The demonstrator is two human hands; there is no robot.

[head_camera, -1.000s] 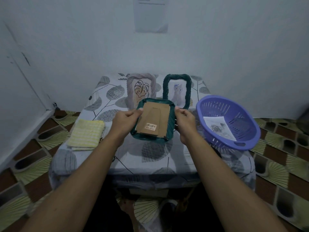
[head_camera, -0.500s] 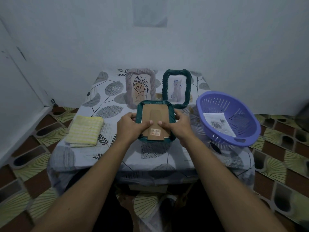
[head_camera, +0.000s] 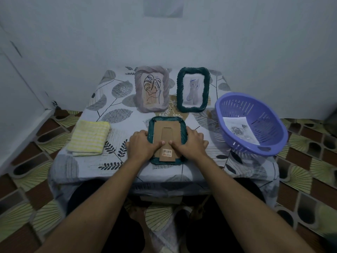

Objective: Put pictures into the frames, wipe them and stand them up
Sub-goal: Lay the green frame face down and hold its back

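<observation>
Your left hand (head_camera: 141, 145) and right hand (head_camera: 191, 143) clasp the face-down green frame (head_camera: 166, 119) between them, pressing its cardboard back (head_camera: 166, 133).

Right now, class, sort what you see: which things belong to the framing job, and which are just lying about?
Job: face-down frame, grey frame, standing green frame, yellow cloth, loose picture, purple basket.
Lying about: paper on wall, tablecloth.

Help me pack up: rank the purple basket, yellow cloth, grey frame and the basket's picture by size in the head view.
1. purple basket
2. yellow cloth and grey frame: alike, and the frame stands farther back, so unranked
3. picture
</observation>
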